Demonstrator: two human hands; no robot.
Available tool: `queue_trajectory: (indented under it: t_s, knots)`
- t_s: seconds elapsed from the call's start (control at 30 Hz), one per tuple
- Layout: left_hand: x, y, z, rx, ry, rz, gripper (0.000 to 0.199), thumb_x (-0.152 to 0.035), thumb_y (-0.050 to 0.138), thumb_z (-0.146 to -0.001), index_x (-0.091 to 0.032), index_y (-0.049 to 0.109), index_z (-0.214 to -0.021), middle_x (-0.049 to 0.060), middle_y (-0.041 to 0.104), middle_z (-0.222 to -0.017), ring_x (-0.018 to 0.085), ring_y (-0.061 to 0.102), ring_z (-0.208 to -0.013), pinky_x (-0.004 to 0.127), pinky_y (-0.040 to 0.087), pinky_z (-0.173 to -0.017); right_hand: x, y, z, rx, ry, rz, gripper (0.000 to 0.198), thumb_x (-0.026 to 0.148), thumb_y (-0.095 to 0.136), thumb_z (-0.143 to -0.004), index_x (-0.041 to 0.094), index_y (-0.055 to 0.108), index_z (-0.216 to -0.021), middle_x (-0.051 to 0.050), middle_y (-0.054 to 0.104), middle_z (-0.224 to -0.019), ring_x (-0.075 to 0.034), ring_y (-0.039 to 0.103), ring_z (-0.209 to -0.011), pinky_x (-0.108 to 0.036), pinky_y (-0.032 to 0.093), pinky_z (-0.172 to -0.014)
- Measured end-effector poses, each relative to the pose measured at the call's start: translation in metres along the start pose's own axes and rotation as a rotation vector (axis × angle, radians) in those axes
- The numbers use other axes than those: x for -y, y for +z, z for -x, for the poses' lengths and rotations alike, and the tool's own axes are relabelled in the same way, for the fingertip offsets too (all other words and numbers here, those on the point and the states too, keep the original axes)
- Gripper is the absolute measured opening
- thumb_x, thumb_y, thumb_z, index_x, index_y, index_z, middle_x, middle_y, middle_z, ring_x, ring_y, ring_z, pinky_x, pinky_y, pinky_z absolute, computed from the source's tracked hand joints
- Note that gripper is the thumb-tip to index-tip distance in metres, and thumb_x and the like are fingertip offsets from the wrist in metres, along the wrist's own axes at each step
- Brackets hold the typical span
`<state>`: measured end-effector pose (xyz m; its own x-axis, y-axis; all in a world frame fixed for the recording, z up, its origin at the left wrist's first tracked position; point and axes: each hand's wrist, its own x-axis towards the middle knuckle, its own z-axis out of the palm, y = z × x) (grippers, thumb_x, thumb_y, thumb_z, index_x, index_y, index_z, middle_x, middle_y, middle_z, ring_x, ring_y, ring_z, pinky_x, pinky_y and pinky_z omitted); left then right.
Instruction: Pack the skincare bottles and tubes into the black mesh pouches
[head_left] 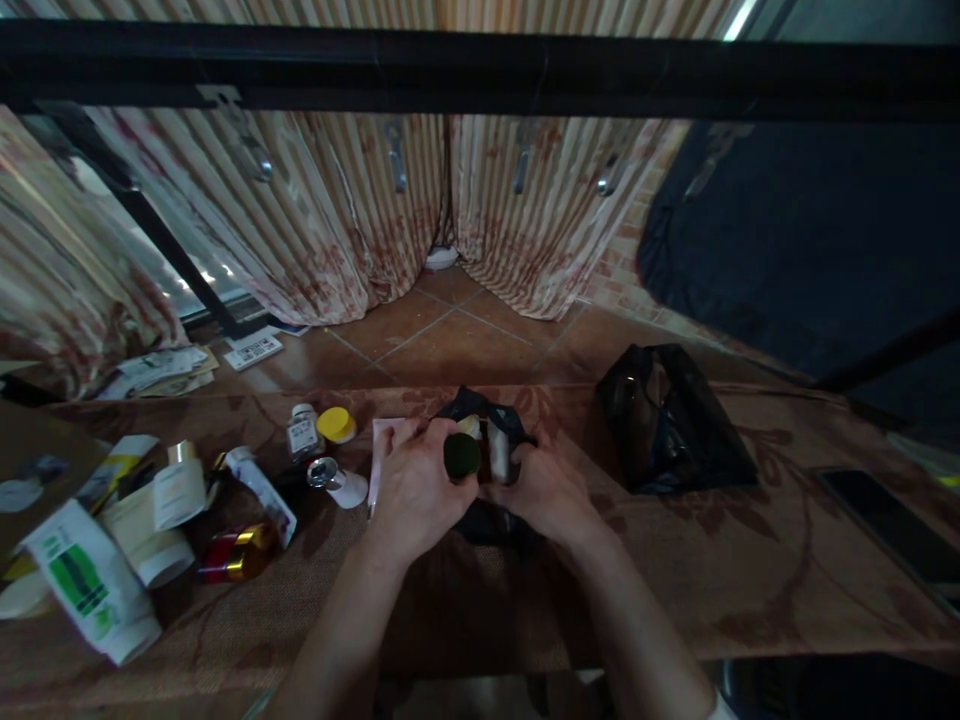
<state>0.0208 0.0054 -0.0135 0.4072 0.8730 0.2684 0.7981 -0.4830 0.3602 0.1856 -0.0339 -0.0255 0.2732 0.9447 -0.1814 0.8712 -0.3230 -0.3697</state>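
An opened black plastic bag (491, 525) sits on the cloth-covered table between my hands, with a whitish bottle and other items partly showing inside. My left hand (420, 485) is curled around a container with a round dark-green end (461, 456), held at the bag's mouth. At the bag's right edge, my right hand (551, 490) is closed on the black plastic, thumb on top; its other fingers are mostly hidden. Just left of my left hand lie a pale pink flat item (379, 445) and a white bottle with a silver cap (345, 485).
Left on the table are a pill bottle (303, 432), a yellow lid (337, 425), a red-and-gold bottle (236, 553), a white tube (94, 580) and a cardboard box (37, 450). Another black bag (675, 420) and a phone (892, 525) lie right. A dark bar (480, 70) crosses above.
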Motion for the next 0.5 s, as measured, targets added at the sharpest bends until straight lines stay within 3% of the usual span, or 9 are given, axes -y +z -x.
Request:
queue_trajectory:
  t_s: [0.17, 0.5]
  knots:
    - [0.000, 0.000, 0.001, 0.009, 0.008, -0.010, 0.035, -0.029, 0.065, -0.070, -0.022, 0.060, -0.104, 0.007, 0.065, -0.094, 0.030, 0.051, -0.106, 0.049, 0.032, -0.098, 0.001, 0.008, -0.004, -0.006, 0.104, 0.011, 0.041, 0.035, 0.065, -0.071, 0.017, 0.064, -0.107, -0.016, 0.059, -0.113, -0.029, 0.062, -0.095, -0.034, 0.043, -0.071]
    - [0.011, 0.000, 0.001, 0.059, -0.032, -0.005, 0.043, -0.021, 0.062, -0.068, -0.023, 0.058, -0.111, 0.008, 0.064, -0.104, 0.030, 0.050, -0.114, 0.050, 0.032, -0.102, -0.007, 0.005, -0.007, -0.061, 0.037, -0.095, 0.040, 0.023, 0.061, -0.072, 0.018, 0.062, -0.112, -0.011, 0.061, -0.102, -0.022, 0.062, -0.085, -0.029, 0.041, -0.073]
